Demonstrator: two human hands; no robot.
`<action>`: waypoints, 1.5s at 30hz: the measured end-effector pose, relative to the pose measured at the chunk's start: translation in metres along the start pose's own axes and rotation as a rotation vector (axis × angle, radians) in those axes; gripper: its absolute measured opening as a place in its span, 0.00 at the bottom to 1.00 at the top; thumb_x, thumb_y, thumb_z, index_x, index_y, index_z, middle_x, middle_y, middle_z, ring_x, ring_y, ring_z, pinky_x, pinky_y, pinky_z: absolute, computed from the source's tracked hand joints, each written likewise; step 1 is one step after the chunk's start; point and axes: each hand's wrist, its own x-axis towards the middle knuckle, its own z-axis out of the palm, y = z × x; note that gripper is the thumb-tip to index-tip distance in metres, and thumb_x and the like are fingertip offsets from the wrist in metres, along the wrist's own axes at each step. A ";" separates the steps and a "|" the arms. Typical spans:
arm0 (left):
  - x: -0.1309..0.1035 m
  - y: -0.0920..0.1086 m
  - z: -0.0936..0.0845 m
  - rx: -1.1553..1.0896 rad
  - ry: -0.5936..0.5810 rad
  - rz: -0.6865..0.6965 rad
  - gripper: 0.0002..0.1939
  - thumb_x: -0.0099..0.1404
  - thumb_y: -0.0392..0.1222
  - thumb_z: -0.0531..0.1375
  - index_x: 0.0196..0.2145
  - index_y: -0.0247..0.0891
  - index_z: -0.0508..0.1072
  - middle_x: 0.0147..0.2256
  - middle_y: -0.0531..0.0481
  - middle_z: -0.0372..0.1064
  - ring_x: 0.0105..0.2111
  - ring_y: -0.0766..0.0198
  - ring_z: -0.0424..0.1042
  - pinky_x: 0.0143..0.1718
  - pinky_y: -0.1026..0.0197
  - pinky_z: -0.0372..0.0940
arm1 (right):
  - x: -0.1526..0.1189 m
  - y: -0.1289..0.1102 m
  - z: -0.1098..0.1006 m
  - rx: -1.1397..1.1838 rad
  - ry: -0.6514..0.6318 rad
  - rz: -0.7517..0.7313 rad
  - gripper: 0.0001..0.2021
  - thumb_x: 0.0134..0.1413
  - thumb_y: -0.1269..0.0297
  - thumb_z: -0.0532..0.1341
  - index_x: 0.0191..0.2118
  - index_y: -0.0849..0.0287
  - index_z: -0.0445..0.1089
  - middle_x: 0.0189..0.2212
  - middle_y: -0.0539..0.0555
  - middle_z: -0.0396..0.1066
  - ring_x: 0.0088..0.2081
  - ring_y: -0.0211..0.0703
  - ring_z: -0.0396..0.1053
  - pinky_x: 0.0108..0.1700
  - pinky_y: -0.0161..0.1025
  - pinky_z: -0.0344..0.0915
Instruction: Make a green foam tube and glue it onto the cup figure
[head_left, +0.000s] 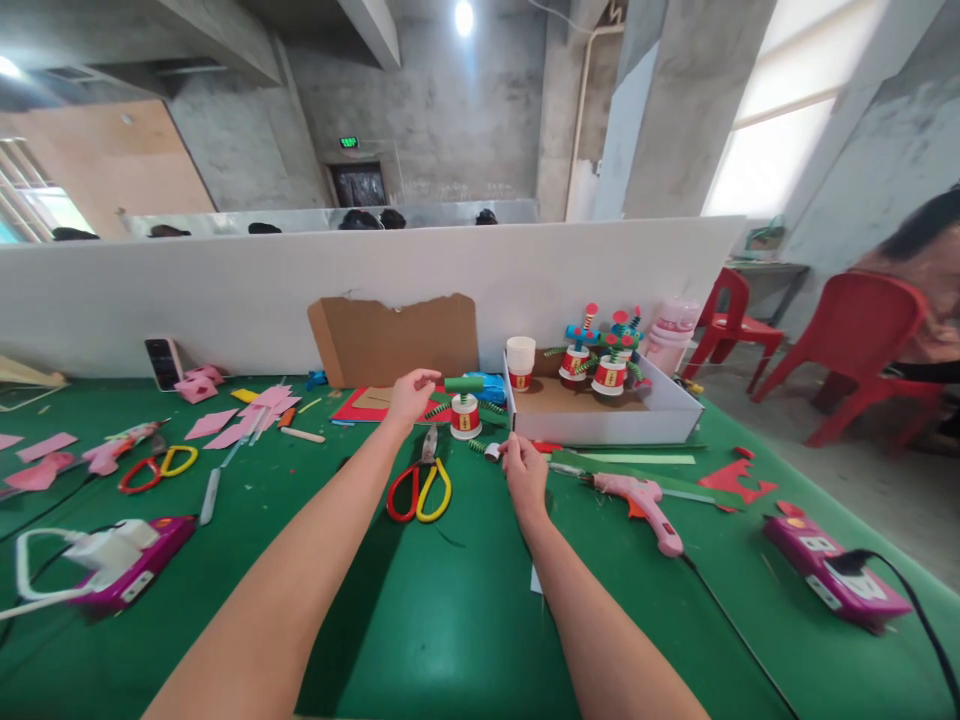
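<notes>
A paper-cup figure (465,417) stands upright on the green table, with a green paper roll (463,384) across its top and green springy paper arms at its sides. My left hand (412,397) is just left of the roll, fingertips drawn together by its end; contact cannot be made out. Lower right of the figure, my right hand (523,472) is closed in a pinch, and what it holds is hidden. By those fingers is a small white roll (492,452) beside a green paper spring (477,446). Scissors (420,490) with red and yellow handles lie below the figure.
A white box (607,428) at the back right holds paper cups (520,362) and two finished-looking figures (610,372). A pink glue gun (641,500) and a purple power strip (836,575) lie right. Pink paper scraps (255,415), more scissors and another power strip (139,565) lie left.
</notes>
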 end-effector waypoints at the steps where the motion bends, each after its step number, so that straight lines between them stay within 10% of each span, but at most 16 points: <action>1: -0.002 0.002 0.000 0.039 0.036 0.018 0.10 0.54 0.40 0.57 0.33 0.36 0.75 0.34 0.47 0.74 0.35 0.60 0.71 0.40 0.59 0.64 | 0.000 -0.001 0.000 0.000 -0.003 -0.002 0.25 0.53 0.44 0.48 0.18 0.58 0.64 0.11 0.46 0.57 0.17 0.36 0.55 0.23 0.34 0.52; 11: -0.003 0.002 0.021 -0.074 -0.010 -0.228 0.20 0.42 0.53 0.67 0.28 0.36 0.72 0.28 0.49 0.71 0.30 0.62 0.67 0.32 0.61 0.60 | 0.000 -0.002 -0.001 0.013 0.007 -0.004 0.24 0.53 0.46 0.48 0.18 0.58 0.64 0.12 0.47 0.58 0.17 0.36 0.55 0.23 0.34 0.52; 26: 0.006 -0.015 0.020 -0.140 -0.248 -0.184 0.29 0.42 0.68 0.62 0.22 0.35 0.69 0.23 0.53 0.65 0.30 0.64 0.63 0.34 0.62 0.56 | -0.001 0.000 0.001 -0.017 -0.002 0.014 0.22 0.54 0.50 0.48 0.19 0.58 0.66 0.12 0.48 0.61 0.17 0.36 0.57 0.23 0.34 0.52; 45: 0.006 -0.017 0.005 -0.158 -0.252 -0.145 0.27 0.48 0.62 0.63 0.35 0.34 0.74 0.37 0.45 0.73 0.39 0.59 0.68 0.42 0.60 0.61 | -0.001 -0.002 0.000 -0.015 -0.015 0.013 0.23 0.53 0.48 0.48 0.19 0.58 0.65 0.12 0.47 0.57 0.17 0.37 0.56 0.24 0.34 0.52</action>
